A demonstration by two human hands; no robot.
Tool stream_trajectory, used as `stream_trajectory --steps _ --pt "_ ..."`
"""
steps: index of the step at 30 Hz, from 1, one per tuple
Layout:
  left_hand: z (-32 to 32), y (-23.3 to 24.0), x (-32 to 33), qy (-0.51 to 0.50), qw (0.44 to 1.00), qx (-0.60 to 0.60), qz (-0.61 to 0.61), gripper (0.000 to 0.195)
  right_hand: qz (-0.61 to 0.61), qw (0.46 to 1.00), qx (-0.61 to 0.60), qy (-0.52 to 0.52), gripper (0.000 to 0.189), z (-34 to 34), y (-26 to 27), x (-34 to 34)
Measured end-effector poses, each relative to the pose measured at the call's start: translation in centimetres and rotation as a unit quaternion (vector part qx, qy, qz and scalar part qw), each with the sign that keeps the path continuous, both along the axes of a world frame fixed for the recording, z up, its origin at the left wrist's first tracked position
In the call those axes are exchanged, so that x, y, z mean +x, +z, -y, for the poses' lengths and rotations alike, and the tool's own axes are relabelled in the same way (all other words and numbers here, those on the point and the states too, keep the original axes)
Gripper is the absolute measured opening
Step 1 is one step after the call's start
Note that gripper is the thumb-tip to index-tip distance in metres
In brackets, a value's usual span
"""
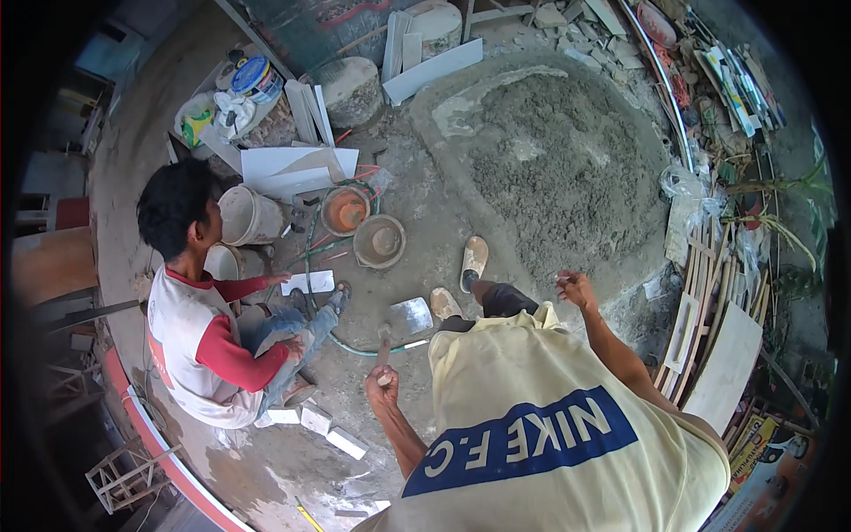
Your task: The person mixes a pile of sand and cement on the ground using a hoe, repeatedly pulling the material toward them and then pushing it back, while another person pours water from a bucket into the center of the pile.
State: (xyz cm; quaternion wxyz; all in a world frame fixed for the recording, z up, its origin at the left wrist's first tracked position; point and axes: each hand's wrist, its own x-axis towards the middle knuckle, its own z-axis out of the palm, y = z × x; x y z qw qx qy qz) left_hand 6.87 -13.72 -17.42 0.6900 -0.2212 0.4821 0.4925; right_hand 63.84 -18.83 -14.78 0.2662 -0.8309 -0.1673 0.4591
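My left hand [382, 389] is closed around the wooden handle [383, 352] of a hoe. The hoe's metal blade [413, 315] rests by the ground beside my shoes, one of them a dusty clog [474, 256]. My right hand [577, 290] is raised with its fingers curled, over the near edge of a broad heap of wet mortar [565, 159]. Whether something small sits between those fingertips is not clear.
A co-worker [213, 346] sits low at the left, one hand near a white tile piece [307, 282]. Ahead stand two basins [379, 241], buckets [249, 216] and a green hose [352, 348]. Wooden slats [691, 312] lean at the right. Pale blocks [347, 443] lie behind the co-worker.
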Motion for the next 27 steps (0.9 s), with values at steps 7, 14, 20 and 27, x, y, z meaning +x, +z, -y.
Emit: stream_trajectory --steps 7,14,20,27 --pt "-5.2 7.6 6.9 -0.305 0.94 -0.012 -0.15 0.009 -0.109 0.993 0.039 -0.003 0.036 -8.4 -1.5 -2.3" --pt "-13.3 14.7 17.0 -0.483 0.839 0.017 -0.25 0.026 -0.213 0.966 0.106 0.101 0.033 -19.2 -2.2 -4.0" --pt "-20.5 21.3 24.4 -0.622 0.746 0.102 -0.217 0.061 -0.309 0.95 0.012 0.032 0.059 -27.7 -2.9 -5.1" --pt "-29.1 27.6 28.4 -0.737 0.498 0.274 -0.365 0.082 -0.468 0.852 0.008 -0.234 0.057 -42.9 0.3 -6.9"
